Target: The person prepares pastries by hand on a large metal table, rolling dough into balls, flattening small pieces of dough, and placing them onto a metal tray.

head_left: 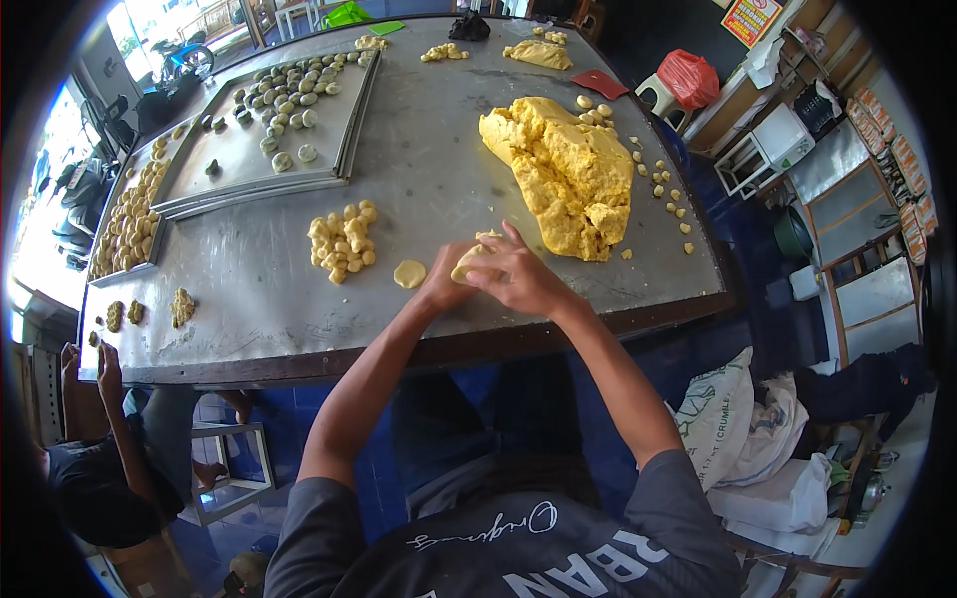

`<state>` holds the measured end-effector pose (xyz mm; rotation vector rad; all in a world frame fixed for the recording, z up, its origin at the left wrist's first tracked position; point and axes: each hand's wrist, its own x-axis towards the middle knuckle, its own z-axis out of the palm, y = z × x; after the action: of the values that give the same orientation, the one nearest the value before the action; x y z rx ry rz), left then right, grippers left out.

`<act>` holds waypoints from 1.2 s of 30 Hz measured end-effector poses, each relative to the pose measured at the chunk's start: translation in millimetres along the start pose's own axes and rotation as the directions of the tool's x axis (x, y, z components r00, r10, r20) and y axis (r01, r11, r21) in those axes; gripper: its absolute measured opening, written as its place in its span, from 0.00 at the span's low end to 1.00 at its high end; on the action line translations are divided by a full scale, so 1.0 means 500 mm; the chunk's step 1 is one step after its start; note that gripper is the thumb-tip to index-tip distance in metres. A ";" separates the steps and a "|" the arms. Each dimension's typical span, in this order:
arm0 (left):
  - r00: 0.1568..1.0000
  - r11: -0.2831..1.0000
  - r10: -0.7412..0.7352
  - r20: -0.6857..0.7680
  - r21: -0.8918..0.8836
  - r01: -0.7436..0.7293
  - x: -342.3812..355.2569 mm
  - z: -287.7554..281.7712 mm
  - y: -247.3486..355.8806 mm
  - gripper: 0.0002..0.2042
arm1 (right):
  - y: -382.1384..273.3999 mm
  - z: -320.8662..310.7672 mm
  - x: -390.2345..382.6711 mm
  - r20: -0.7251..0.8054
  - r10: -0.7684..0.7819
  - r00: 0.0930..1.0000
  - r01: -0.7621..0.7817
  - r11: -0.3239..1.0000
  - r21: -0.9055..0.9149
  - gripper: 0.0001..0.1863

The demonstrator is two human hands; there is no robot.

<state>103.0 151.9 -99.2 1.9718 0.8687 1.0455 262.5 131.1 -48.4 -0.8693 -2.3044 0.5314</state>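
Observation:
Above the metal table point(419, 140), close to its near edge, both my hands are closed around a piece of pale yellow dough point(465, 267). My left hand point(446, 281) supports it from the left. From the right, my right hand point(520, 279) reaches over with bent fingers, which partly hide the piece. Just left of my hands lies a flat dough disc point(409, 274). Beyond it to the left is a heap of small dough balls point(342, 242). A big, rough yellow dough mass point(568, 179) rests ahead and to the right.
Trays point(199, 179) at the back left hold rows of greenish-grey pieces. Many pale balls fill another tray point(128, 224) at the far left. Small dough bits point(666, 179) dot the right side. At lower left, another person's hands point(108, 369) work beside dark clumps point(181, 308).

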 end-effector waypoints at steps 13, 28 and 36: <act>0.994 0.996 -0.072 -0.082 -0.054 0.067 -0.005 0.000 -0.008 0.12 | 0.033 0.054 0.019 -0.168 0.433 0.886 -0.383 0.886 0.263 0.50; 0.988 0.998 0.056 -0.145 -0.006 -0.057 -0.008 0.005 -0.002 0.10 | 0.017 0.024 0.002 -0.080 0.279 0.957 -0.257 0.943 0.212 0.22; 0.990 0.998 0.049 -0.130 -0.039 -0.055 -0.005 0.004 -0.001 0.11 | 0.000 0.026 0.004 -0.102 0.189 0.977 -0.198 0.977 -0.080 0.16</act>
<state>103.6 149.5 -101.6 1.9175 0.8602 1.2227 252.8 130.8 -57.0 -1.1465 -2.1847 0.4609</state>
